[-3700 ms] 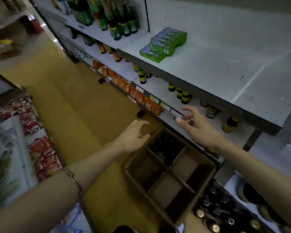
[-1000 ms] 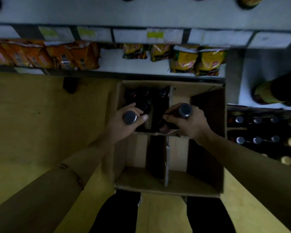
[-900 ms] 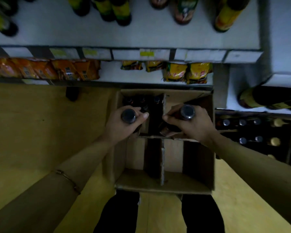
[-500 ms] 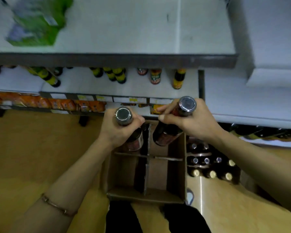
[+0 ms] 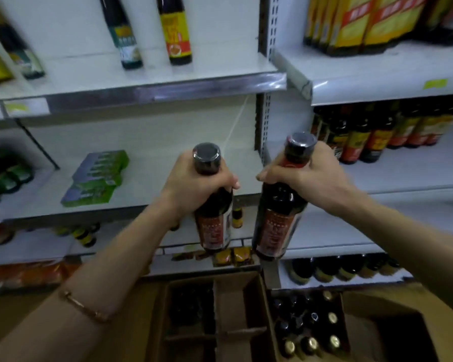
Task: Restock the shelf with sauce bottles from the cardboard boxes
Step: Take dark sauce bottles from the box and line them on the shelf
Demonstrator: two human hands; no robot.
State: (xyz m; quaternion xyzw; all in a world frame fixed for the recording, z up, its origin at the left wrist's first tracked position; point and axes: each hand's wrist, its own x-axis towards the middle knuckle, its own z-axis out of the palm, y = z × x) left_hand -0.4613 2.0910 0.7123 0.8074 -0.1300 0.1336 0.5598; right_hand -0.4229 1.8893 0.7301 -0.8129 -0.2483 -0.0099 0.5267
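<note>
2 dark sauce bottles were held up in front of the shelving, 1 in each hand, well above the cardboard box (image 5: 256, 291) on the floor. The left hand (image 5: 194, 184) was wrapped round the neck and shoulder of the left bottle (image 5: 213, 220), its cap showing above the curled fingers (image 5: 229, 182). The right hand (image 5: 309, 176) gripped the right bottle (image 5: 277, 220) the same way, just below the cap. Gripping at the neck probably suited lifting out of the box's narrow divider cells, and it left both bases free to be set down flat. Both bottles hung nearly upright, close together but apart, level with the bare middle shelf (image 5: 152, 176), judged to be the likely destination. A second box (image 5: 351, 304) of capped bottles stood just beside the first.
</note>
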